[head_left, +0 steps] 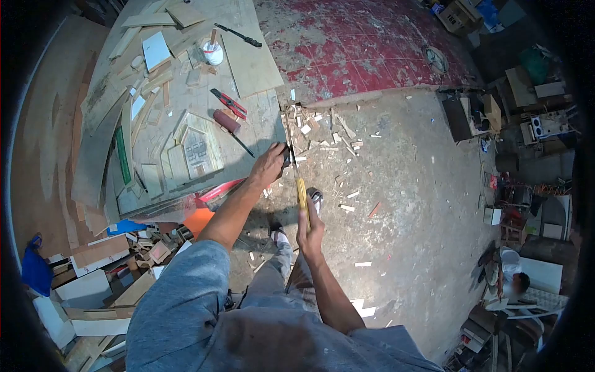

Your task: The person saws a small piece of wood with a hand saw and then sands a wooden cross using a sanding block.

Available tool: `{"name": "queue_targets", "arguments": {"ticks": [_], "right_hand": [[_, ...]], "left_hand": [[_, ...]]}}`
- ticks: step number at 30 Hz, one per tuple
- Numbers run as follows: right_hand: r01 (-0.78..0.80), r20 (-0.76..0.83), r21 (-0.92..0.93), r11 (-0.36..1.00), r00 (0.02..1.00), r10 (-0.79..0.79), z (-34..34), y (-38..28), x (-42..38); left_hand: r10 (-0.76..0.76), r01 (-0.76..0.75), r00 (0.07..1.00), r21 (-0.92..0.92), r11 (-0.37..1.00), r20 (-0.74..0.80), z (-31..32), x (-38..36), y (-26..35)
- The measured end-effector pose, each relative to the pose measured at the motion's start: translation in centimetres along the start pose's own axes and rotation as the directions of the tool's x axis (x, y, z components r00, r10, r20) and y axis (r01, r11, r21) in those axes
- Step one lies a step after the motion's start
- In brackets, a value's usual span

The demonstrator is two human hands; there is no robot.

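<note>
My right hand (pixel 311 232) is wrapped round the yellow handle of a handsaw (pixel 300 189). The thin blade, seen nearly edge-on, points away from me along the table's edge. My left hand (pixel 268 166) is closed at the corner of the worktable (pixel 248 139), gripping a small dark piece (pixel 286 156) beside the blade; its exact kind is hard to make out. To the left of that hand, on the tabletop, lie a dark red cylinder on a rod (pixel 227 121), a red-and-black tool (pixel 228 104) and a small house-shaped wooden frame (pixel 195 150).
A white jar (pixel 212 53) with a stick in it, a black cutter (pixel 238 35) and wood offcuts (pixel 145 93) cover the table. Wood scraps (pixel 319 133) litter the floor. Boards and boxes (pixel 102 254) pile up at left. Another person (pixel 513 282) is at far right.
</note>
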State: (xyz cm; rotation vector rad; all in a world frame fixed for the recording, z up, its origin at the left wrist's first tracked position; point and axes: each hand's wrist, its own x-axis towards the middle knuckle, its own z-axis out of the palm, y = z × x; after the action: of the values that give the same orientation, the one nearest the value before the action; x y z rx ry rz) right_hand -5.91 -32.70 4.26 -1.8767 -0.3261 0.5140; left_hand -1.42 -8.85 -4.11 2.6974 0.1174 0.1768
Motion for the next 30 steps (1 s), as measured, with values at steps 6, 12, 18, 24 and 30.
{"name": "queue_targets", "arguments": {"ticks": [6, 12, 18, 24, 30], "right_hand": [[0.256, -0.114, -0.041, 0.966, 0.959, -0.259, -0.3, 2.4, -1.8], [0.172, -0.124, -0.081, 0.982, 0.976, -0.181, 0.3, 0.5, 0.1], [0.14, -0.238, 0.018, 0.99, 0.962, -0.131, -3.9, -0.9, -3.0], [0.206, -0.16, -0.086, 0.975, 0.963, -0.217, -2.3, -0.1, -0.8], [0.162, -0.095, -0.044, 0.986, 0.982, -0.166, -0.8, -1.1, -1.4]], "left_hand": [[0.069, -0.064, 0.993, 0.061, 0.996, -0.094, -0.4, 0.6, -0.4], [-0.012, 0.011, 1.0, 0.032, 0.999, 0.015, 0.7, 0.4, -0.7], [0.041, -0.048, 0.995, -0.076, 0.996, -0.093, -0.3, 1.0, -1.1], [0.036, -0.039, 0.998, -0.076, 0.996, -0.05, -0.1, 0.8, -1.7], [0.016, -0.016, 1.0, 0.015, 1.0, 0.002, -0.7, 1.1, -1.5]]}}
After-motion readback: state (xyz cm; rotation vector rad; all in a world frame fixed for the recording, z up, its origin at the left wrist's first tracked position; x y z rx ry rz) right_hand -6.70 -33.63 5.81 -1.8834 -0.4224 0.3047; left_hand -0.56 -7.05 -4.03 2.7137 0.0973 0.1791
